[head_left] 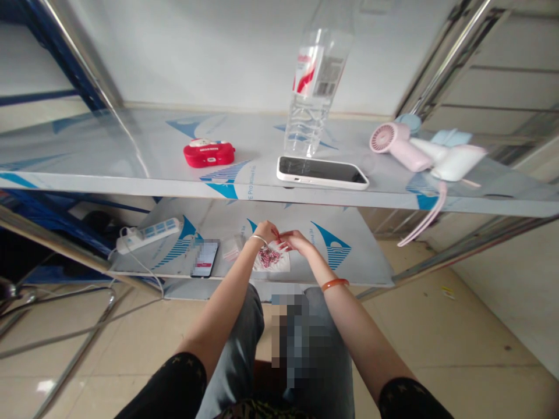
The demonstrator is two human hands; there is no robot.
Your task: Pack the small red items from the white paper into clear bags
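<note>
Over the lower shelf, my left hand (pixel 266 230) and my right hand (pixel 295 240) meet with their fingertips close together. Both have bent, pinching fingers, and a small reddish thing between them is too tiny to name. Just below the fingers lies a pile of dark red and pink beads (pixel 268 257) on a white sheet (pixel 283 265). A small clear plastic bag (pixel 233 249) sits left of the sheet, near my left wrist. Left of that, a phone (pixel 205 259) with a lit screen lies at the shelf's front edge.
A white power strip (pixel 148 234) with a cable lies at the lower shelf's left. The upper shelf (pixel 152 174) overhangs at the back, holding a red case (pixel 208 153), a water bottle (pixel 312 99), a white-cased phone (pixel 323 172) and a pink handheld fan (pixel 399 145) with a hanging strap.
</note>
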